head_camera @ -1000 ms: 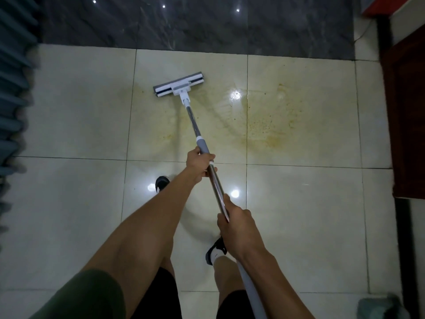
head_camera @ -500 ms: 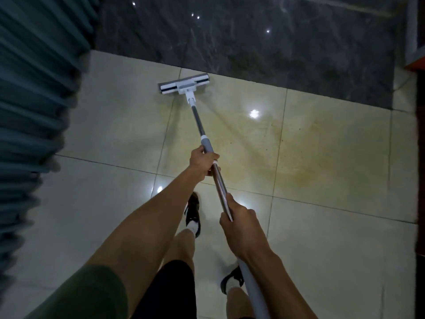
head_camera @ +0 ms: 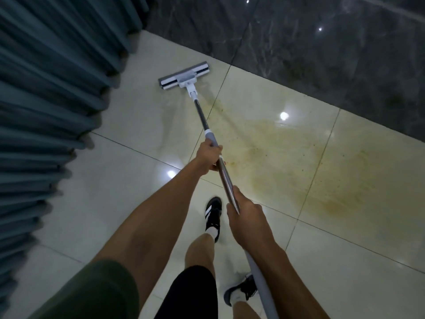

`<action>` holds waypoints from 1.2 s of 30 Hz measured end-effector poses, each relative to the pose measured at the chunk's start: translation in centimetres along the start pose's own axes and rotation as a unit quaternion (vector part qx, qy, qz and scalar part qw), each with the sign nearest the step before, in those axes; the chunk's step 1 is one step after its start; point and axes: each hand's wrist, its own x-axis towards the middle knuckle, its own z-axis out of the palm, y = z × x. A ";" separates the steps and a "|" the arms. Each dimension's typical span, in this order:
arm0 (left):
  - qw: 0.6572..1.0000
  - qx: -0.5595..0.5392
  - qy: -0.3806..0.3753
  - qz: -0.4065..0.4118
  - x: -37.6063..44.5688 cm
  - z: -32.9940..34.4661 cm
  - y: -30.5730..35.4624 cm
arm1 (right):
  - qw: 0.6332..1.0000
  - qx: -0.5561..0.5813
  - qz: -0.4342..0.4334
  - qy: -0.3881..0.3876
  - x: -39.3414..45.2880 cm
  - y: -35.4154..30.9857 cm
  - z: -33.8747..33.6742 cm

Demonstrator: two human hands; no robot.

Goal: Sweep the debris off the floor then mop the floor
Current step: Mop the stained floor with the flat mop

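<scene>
The flat grey-and-white mop head (head_camera: 184, 78) lies on the glossy cream floor tiles (head_camera: 128, 199) at upper centre, my left hand (head_camera: 208, 158) and right hand (head_camera: 247, 221) curled round its steel pole (head_camera: 224, 173), so sweeping looks done, while the yellowish smear (head_camera: 299, 162) at right remains.

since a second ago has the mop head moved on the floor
Yes. The mop head has slid left off the yellowish stain, across the tile joint, toward the curtain.
</scene>
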 end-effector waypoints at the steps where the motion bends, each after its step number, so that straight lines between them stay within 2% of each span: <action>1: 1.000 0.001 -0.001 -0.004 0.1 0.1 0.0 | 1.000 0.003 0.001 -0.005 0.0 0.1 0.0; 11: 0.998 0.035 0.017 -0.042 -2.1 4.7 -3.2 | 0.999 0.009 0.002 -0.036 -3.3 5.8 0.4; 17: 0.997 0.052 0.026 -0.055 -5.6 10.4 -8.4 | 0.998 0.025 -0.005 -0.065 -7.1 14.0 0.4; 28: 0.996 0.019 0.036 -0.085 -17.5 29.3 -21.6 | 0.994 0.007 -0.030 -0.107 -19.1 36.4 -5.0; 32: 0.995 0.000 0.031 -0.099 -20.6 33.5 -23.1 | 0.992 -0.012 -0.017 -0.120 -21.8 40.3 -7.6; 36: 0.996 -0.004 0.046 -0.080 -20.9 35.1 -23.5 | 0.993 -0.028 -0.010 -0.111 -22.0 41.4 -9.1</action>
